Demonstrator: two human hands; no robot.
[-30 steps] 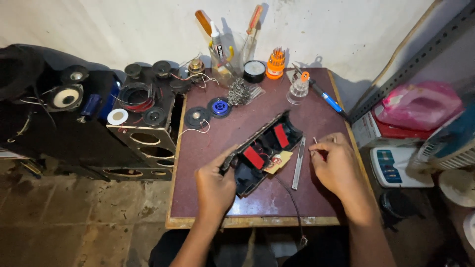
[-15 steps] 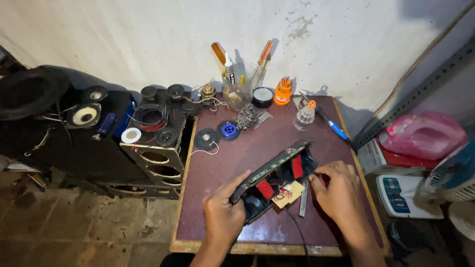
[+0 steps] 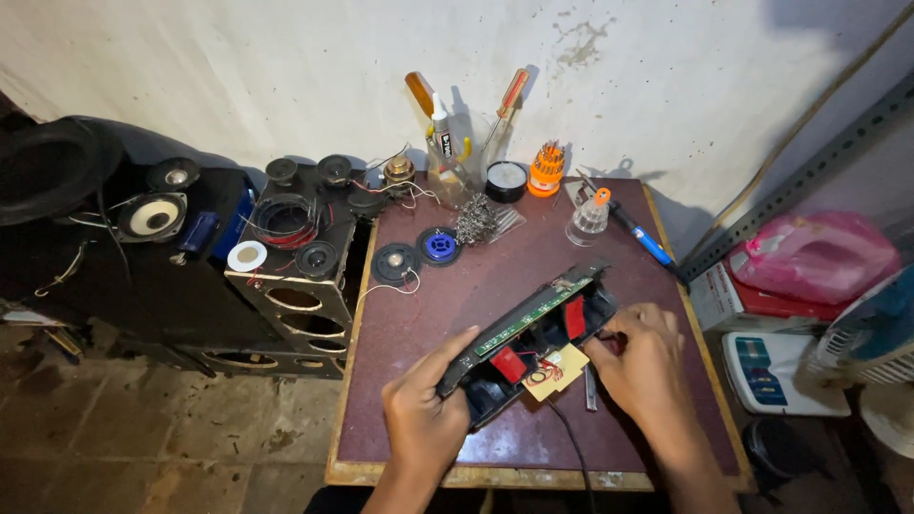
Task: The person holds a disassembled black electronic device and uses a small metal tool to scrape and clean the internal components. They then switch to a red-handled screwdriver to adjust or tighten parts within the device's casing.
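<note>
the long black device casing (image 3: pixel 533 333), opened up with red parts and a green board strip showing inside, lies slantwise on the maroon bench (image 3: pixel 457 295), and everything else is placed from it. the left hand (image 3: pixel 426 419) sits at the casing's near, lower end, its grip grasping that end with the thumb stretched along the top edge. the right hand (image 3: pixel 643 357) is at the casing's far side, fingers curled down into the open cavity; whether they pinch something small there cannot be told, since the fingertips are hidden. just below the casing's middle a tan circuit board (image 3: pixel 557 371) with thin red wires hangs out, and a black cable (image 3: pixel 571 447) runs from it toward the bench's near edge. a slim metal tool (image 3: pixel 590 388) lies on the bench right of that board, beside the right hand. beyond the casing's upper end stand a small clear bottle (image 3: pixel 589 217), a blue-handled tool (image 3: pixel 640 235) and an orange screwdriver set (image 3: pixel 546 169). left of the casing, off the bench, sits a black speaker cabinet (image 3: pixel 290 257). to work well here, i judge the left hand should pin the casing steady while the right works gently, sparing the thin wires.
</note>
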